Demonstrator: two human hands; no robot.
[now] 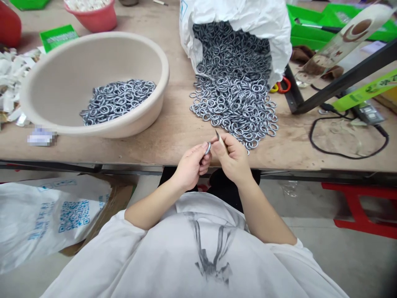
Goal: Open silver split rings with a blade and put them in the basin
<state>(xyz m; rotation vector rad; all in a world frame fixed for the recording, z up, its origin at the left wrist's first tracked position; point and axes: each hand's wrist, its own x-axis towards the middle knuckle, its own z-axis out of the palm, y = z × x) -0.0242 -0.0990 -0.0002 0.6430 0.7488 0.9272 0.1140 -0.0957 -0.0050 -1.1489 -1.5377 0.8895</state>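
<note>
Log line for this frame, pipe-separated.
left hand: holds ring | right hand: holds small pointed tool | basin: partly filled, rings | sack: open, more rings spilling onto table

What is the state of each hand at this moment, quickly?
Left hand: closed, holding one grey ring.
Right hand: closed, holding a small knife.
</note>
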